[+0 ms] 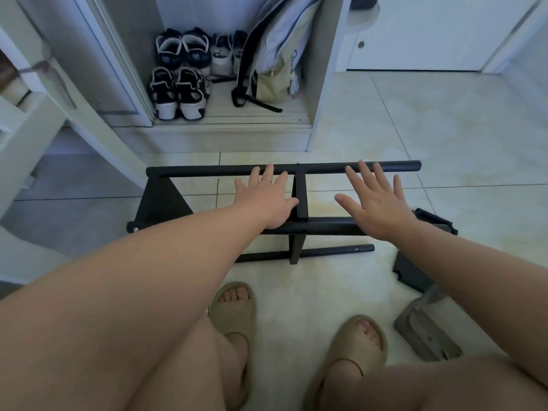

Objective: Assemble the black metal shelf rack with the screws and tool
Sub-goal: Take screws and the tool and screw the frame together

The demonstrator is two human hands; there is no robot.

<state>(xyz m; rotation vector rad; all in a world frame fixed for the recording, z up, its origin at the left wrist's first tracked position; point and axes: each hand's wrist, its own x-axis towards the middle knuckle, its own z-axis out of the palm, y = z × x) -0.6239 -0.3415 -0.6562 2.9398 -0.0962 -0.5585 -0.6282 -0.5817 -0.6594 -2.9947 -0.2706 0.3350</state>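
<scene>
The black metal shelf rack (207,171) lies partly built on the tiled floor. Three long tubes run left to right, joined by a flat centre bracket (302,200) and a black end panel (161,200) on the left. My left hand (265,197) is spread flat with straight fingers, its fingertips over the far tube just left of the bracket. My right hand (376,200) is spread the same way to the right of the bracket, fingertips reaching the far tube. Neither hand holds anything. No screws or tool can be made out.
A loose black panel (415,271) and a grey metal bracket (427,330) lie on the floor at the right. My feet in beige slippers (237,310) stand close in front of the rack. Behind it, an open cabinet holds shoes (181,90) and a backpack (275,60).
</scene>
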